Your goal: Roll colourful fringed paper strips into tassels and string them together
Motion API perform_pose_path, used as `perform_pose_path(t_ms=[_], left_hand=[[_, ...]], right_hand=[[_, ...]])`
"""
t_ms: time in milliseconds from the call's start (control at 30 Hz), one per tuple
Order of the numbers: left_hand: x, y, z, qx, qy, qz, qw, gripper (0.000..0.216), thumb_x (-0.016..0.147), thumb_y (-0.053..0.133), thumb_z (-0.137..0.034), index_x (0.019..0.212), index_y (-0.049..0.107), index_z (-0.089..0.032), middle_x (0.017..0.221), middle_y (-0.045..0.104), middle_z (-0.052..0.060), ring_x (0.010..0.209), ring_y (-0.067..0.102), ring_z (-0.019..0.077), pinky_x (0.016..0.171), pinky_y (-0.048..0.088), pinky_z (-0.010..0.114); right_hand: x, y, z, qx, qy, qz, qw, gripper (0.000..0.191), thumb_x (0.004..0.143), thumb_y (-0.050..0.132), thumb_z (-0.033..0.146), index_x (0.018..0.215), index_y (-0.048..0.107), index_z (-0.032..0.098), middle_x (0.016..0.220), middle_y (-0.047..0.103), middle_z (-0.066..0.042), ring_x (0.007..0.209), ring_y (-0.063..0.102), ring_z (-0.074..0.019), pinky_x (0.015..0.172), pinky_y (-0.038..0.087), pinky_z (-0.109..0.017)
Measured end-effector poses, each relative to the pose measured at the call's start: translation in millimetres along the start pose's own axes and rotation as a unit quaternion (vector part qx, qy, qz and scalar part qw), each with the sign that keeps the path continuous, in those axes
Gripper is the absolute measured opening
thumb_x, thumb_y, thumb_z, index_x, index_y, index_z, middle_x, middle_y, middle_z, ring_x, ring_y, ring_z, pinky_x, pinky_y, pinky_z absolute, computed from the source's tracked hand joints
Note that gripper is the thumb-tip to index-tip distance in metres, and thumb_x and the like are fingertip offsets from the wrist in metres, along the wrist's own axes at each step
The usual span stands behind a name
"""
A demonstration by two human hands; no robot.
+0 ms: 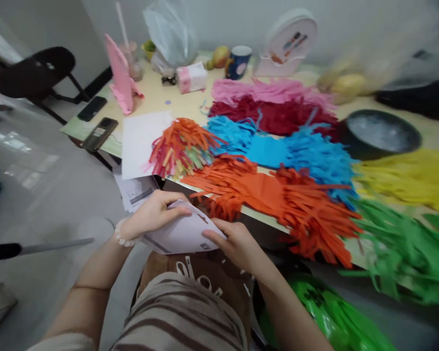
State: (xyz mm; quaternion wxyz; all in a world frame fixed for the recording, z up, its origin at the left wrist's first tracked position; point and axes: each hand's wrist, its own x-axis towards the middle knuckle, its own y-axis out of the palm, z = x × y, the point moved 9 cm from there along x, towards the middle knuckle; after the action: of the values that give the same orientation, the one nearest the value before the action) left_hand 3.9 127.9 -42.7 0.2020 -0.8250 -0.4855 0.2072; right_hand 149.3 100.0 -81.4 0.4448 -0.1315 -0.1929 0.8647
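Both my hands hold a folded white paper sheet [181, 231] just below the table's front edge, over my lap. My left hand [151, 214] grips the sheet's upper left corner, thumb on top and fingers curled over the fold. My right hand [237, 243] pinches the sheet's right end, fingers bent around it. A bead bracelet [120, 238] circles my left wrist. Right beyond my hands, fringed orange paper [274, 195] hangs over the table edge.
The table [157, 97] bears fringed paper in pink [270, 90], dark red, blue [278, 146], yellow [409, 178] and green [402, 243], a white sheet [141, 141], a dark bowl [380, 134], a mug [238, 61], two phones [95, 122]. A black chair [36, 73] stands at left.
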Motion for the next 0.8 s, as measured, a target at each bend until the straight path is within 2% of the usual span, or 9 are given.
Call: perform_pose_path(t_ms=[100,167,333,400,433,500,600,700,800], left_hand=[[-31,-25,25,0.012,-0.014,-0.044,0.999,0.025,0.094,0.059,-0.038,0.095,0.074,-0.018,0.087,0.076,0.000,0.077,0.067,0.0146,0.072,0.048,0.021],[-51,-37,42,0.020,-0.013,-0.060,0.998,0.028,0.097,0.052,-0.036,0.098,0.073,-0.018,0.090,0.077,0.002,0.078,0.068,0.0149,0.074,0.048,0.022],[-89,-69,95,0.028,-0.066,-0.110,0.991,0.029,0.099,0.047,-0.035,0.098,0.072,-0.020,0.096,0.077,0.004,0.087,0.070,0.0185,0.082,0.051,0.026],[-97,-83,115,0.044,-0.085,-0.121,0.988,0.029,0.099,0.046,-0.034,0.098,0.071,-0.021,0.098,0.076,0.004,0.090,0.069,0.0190,0.085,0.052,0.028],[-100,-91,122,0.058,-0.087,-0.131,0.986,0.030,0.099,0.045,-0.034,0.096,0.071,-0.020,0.100,0.075,0.005,0.092,0.069,0.0193,0.088,0.051,0.029],[-99,-110,131,0.093,-0.081,-0.151,0.981,0.032,0.099,0.043,-0.033,0.090,0.070,-0.019,0.115,0.070,0.007,0.101,0.066,0.0203,0.095,0.050,0.032],[-86,-134,142,0.125,-0.066,-0.145,0.979,0.034,0.099,0.042,-0.034,0.085,0.069,-0.018,0.146,0.051,0.009,0.109,0.064,0.0220,0.103,0.046,0.037],[-63,-150,158,0.131,-0.072,-0.114,0.982,0.035,0.100,0.042,-0.036,0.085,0.068,-0.018,0.159,0.039,0.007,0.107,0.066,0.0229,0.099,0.048,0.039],[-45,-158,177,0.122,-0.079,-0.093,0.985,0.033,0.098,0.045,-0.038,0.084,0.067,-0.019,0.159,0.040,0.006,0.104,0.068,0.0228,0.095,0.049,0.037]], right_hand=[[21,25,9,-0.022,-0.026,0.048,0.998,0.038,0.100,0.046,0.036,0.069,0.058,0.017,0.057,0.049,0.003,0.052,0.046,-0.0092,0.053,0.030,-0.021],[38,46,15,-0.026,-0.042,0.067,0.997,0.038,0.101,0.044,0.035,0.071,0.059,0.017,0.059,0.050,0.003,0.054,0.047,-0.0097,0.055,0.031,-0.021],[81,102,26,-0.115,-0.031,0.179,0.976,0.038,0.101,0.045,0.035,0.071,0.061,0.018,0.060,0.060,-0.001,0.057,0.057,-0.0141,0.057,0.034,-0.024],[105,105,35,-0.162,-0.033,0.203,0.965,0.029,0.098,0.050,0.032,0.078,0.066,0.019,0.069,0.069,-0.004,0.065,0.064,-0.0172,0.061,0.038,-0.025],[122,99,42,-0.176,-0.040,0.186,0.966,0.023,0.097,0.052,0.030,0.083,0.067,0.020,0.075,0.072,-0.005,0.069,0.067,-0.0186,0.064,0.041,-0.025],[165,75,58,-0.187,-0.065,0.103,0.975,0.015,0.094,0.053,0.026,0.095,0.067,0.021,0.086,0.075,-0.007,0.078,0.069,-0.0202,0.071,0.046,-0.027],[230,51,71,-0.207,-0.102,-0.006,0.973,0.018,0.089,0.053,0.018,0.106,0.061,0.018,0.095,0.073,-0.009,0.086,0.069,-0.0222,0.077,0.049,-0.031],[282,65,63,-0.252,-0.119,-0.013,0.960,0.027,0.083,0.050,0.009,0.108,0.055,0.015,0.101,0.070,-0.014,0.090,0.066,-0.0245,0.077,0.049,-0.034],[308,86,48,-0.278,-0.121,-0.005,0.953,0.031,0.078,0.048,0.005,0.107,0.053,0.015,0.104,0.067,-0.016,0.093,0.063,-0.0266,0.077,0.048,-0.036]])
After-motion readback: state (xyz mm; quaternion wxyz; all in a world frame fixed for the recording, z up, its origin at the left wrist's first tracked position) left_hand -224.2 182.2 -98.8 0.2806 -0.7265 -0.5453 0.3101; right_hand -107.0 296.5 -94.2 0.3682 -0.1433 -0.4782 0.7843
